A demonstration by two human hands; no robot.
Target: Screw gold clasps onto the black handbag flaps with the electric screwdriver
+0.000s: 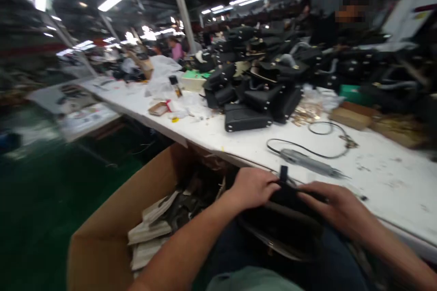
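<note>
Both of my hands grip a black bag (283, 218) resting on my lap, just below the front edge of the white worktable (385, 177). My left hand (252, 187) is closed over the bag's top left, next to a small black strap end that sticks up. My right hand (332, 207) is closed over its top right. The picture is smeared by motion, so the bag's details are unclear.
A grey pen-shaped power tool (309, 162) with a black cable lies on the table just beyond my hands. A heap of black bags (259, 86) fills the table's middle. An open cardboard box (129, 218) of scraps stands at my left. A person sits far right.
</note>
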